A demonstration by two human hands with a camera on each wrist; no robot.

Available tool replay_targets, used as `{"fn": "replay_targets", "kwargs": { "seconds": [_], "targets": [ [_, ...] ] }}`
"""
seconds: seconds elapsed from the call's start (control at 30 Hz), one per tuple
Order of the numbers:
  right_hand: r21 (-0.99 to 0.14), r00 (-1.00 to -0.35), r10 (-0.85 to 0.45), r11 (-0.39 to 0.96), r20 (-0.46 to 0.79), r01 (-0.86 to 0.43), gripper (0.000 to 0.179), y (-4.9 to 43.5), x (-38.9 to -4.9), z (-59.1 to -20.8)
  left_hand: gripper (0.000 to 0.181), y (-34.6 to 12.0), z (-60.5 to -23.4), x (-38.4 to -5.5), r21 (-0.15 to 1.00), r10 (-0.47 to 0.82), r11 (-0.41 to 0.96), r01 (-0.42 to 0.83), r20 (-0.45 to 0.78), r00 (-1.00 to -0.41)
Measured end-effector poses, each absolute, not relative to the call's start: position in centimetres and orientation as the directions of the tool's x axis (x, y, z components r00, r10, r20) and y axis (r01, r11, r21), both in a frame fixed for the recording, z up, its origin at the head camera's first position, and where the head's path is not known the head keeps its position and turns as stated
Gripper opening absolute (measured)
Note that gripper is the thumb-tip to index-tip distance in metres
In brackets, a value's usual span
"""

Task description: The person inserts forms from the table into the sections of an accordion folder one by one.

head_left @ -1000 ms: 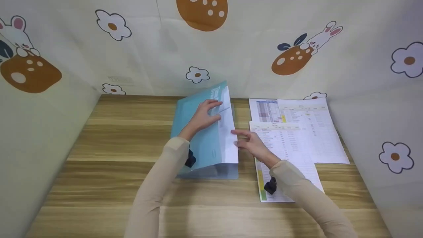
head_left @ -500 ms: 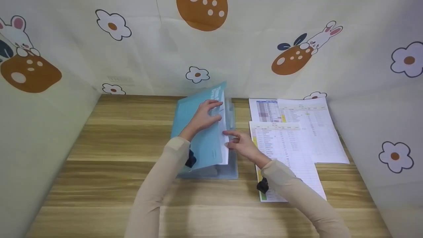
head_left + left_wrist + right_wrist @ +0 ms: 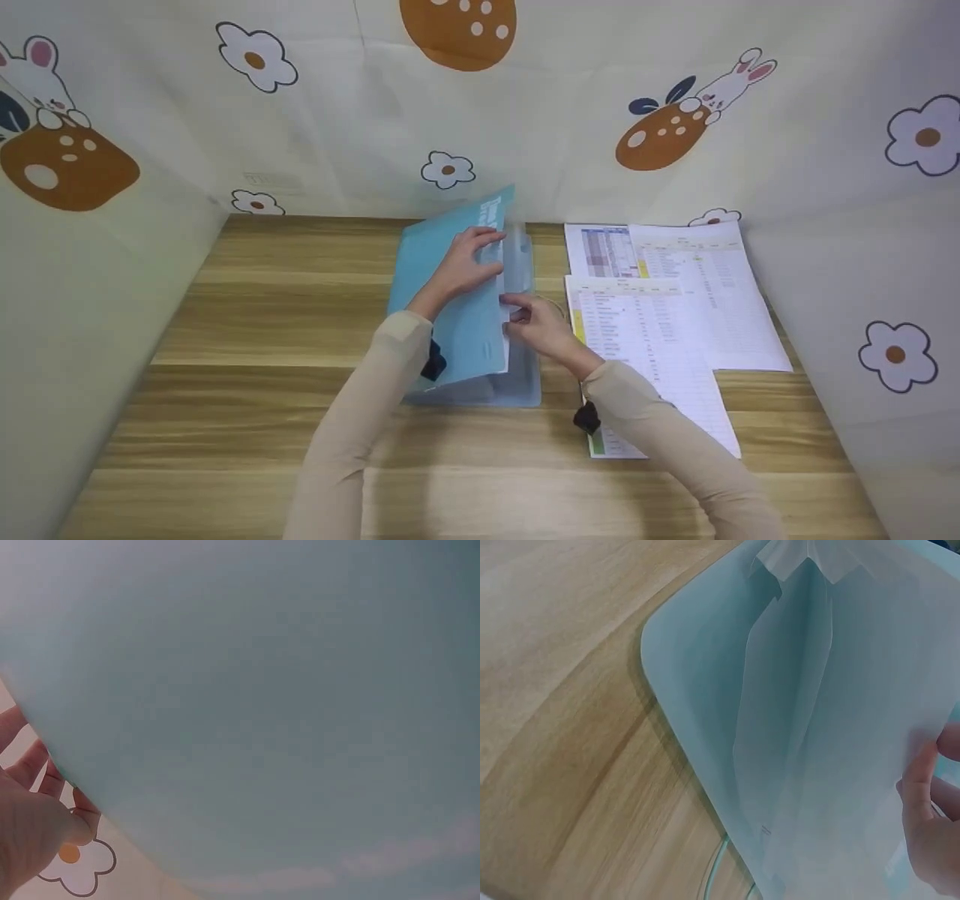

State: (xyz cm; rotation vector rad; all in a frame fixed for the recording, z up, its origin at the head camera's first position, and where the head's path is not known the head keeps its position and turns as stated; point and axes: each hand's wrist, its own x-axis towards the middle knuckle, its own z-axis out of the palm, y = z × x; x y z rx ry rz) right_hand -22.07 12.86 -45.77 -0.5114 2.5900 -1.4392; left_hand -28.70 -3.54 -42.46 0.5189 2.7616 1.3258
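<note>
Tabletop (image 3: 262, 322): folder (image 3: 450, 322) lengthwise toward wall (image 3: 360, 135); left hand (image 3: 459, 266) holds cover (image 3: 472, 341), right hand (image 3: 541, 326) pinches sheet (image 3: 506, 354).

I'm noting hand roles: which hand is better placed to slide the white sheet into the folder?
Probably the right hand: it touches the white sheet at its edge, while the left hand holds the blue cover raised.

At the right, the right hand (image 3: 932, 832) pinches the edge of a pale sheet (image 3: 881, 682). Beside it a translucent leaf (image 3: 769, 712) stands bent above the blue folder (image 3: 694, 660), whose rounded corner lies on the wooden table (image 3: 570, 727). A thin green cord (image 3: 715, 867) curves from the folder's edge.
</note>
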Motion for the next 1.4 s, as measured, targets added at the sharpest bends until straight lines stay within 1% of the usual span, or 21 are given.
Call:
{"fn": "replay_targets", "kwargs": {
  "seconds": [0.27,0.47,0.6,0.83,1.0,1.2,1.4],
  "targets": [
    [-0.871,-0.947,-0.319,0.474,-0.030,-0.131,0.044,12.1,-21.5,-45.0,0.048,-3.5,-42.5,-28.6,0.763,0.298,0.592,0.259,0.092,-0.950],
    [-0.898,-0.944,-0.319,0.435,-0.082,-0.069,0.047,12.2,-22.1,-46.0,0.048,-3.4,-42.6,-28.6,0.766,0.296,0.590,0.256,0.090,-0.951],
    [-0.894,-0.942,-0.318,0.445,-0.108,-0.048,0.047,12.4,-22.2,-46.2,0.047,-3.5,-42.7,-28.6,0.766,0.301,0.588,0.262,0.094,-0.949],
    [-0.884,-0.942,-0.328,0.460,-0.079,-0.086,0.043,12.8,-22.4,-46.3,0.047,-3.5,-42.8,-28.8,0.759,0.324,0.567,0.320,0.152,-0.934],
    [-0.882,-0.954,-0.298,0.458,-0.033,-0.113,0.037,13.5,-22.7,-46.5,0.048,-3.5,-42.8,-28.7,0.757,0.317,0.580,0.302,0.131,-0.939],
    [-0.893,-0.969,-0.237,0.447,-0.067,-0.047,0.037,15.3,-23.4,-46.2,0.048,-3.4,-42.8,-28.7,0.761,0.307,0.588,0.275,0.105,-0.946],
    [-0.903,-0.963,-0.255,0.428,-0.089,-0.030,0.040,18.0,-24.2,-45.4,0.048,-3.3,-42.8,-28.8,0.766,0.304,0.585,0.266,0.097,-0.948]
  ]
}}
